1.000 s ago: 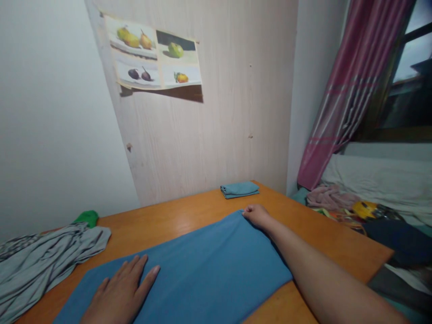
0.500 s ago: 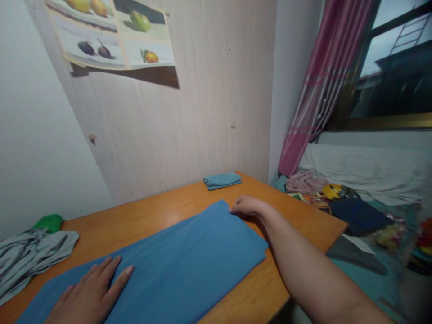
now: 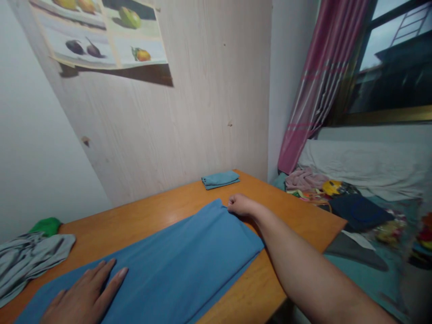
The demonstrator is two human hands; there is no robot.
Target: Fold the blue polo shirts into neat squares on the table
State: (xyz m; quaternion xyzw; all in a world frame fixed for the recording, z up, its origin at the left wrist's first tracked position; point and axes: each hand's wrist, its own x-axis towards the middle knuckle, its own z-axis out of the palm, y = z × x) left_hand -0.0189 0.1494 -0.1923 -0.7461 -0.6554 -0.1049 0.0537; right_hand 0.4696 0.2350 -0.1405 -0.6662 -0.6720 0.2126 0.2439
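Observation:
A long piece of blue cloth lies flat on the wooden table, running from the near left to the middle right. My left hand rests palm down on its near left part, fingers stretched and thumb apart. At the cloth's far right end, my right hand pinches the edge close to the corner, its fingers curled in. A slight crease runs from that grip into the fabric. Along the near right edge two layers show, a little out of line with each other.
A small folded blue-green cloth sits at the table's far edge by the wall. Crumpled grey fabric and a green item lie at the left. Beyond the table's right edge, clothes and a dark blue cloth cover a lower surface.
My right hand's fingers have closed on the cloth's edge and pulled it slightly, so the end is creased and the lower layer shows more. My left hand stays flat. The view has shifted slightly.

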